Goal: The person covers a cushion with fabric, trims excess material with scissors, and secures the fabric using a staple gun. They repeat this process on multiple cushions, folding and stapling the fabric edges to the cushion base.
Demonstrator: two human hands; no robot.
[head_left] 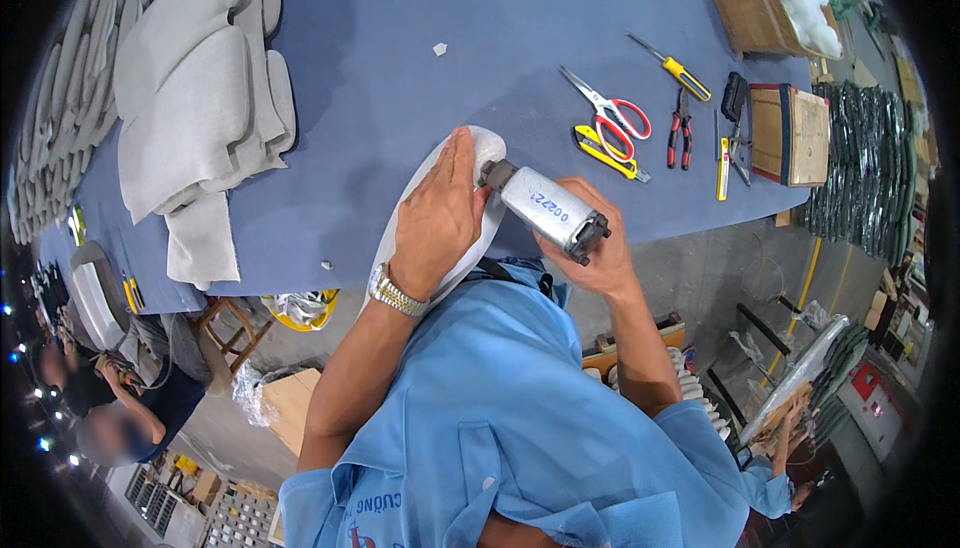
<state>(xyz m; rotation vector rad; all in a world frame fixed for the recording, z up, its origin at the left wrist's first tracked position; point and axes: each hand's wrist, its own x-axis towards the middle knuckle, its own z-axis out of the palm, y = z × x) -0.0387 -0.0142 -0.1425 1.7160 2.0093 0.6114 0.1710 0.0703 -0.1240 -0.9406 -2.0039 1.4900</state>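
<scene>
- So the pale grey padded piece [488,146] is at the near edge of the table [400,8], right up by the person's body. Looks light, with a soft face and maybe some stiff backing, so I'd press it with a broad palm instead of pinching a corner.
- Left hand [440,213] is doing just that: laid flat on top, fingers straight and close together, not gripping anything.
- Right hand [608,253] is wrapped around the silver tool [545,210], whose dark nose is at the pad's right edge. Can't tell if it's actually touching. Metal-looking casing, so I'd guess hard, a bit hefty and maybe slick; hold it around the body, clear of the nose.
- Container-wise, the open cardboard box [742,3] at the far right is heaped with fluffy white stuffing, probably feather-light.
- The smaller brown box [808,138] sits nearer on the same side; can't see what's in it.
- Past the table's near edge, left of the person, a yellow basket [327,319] has crumpled clear plastic in it.
</scene>
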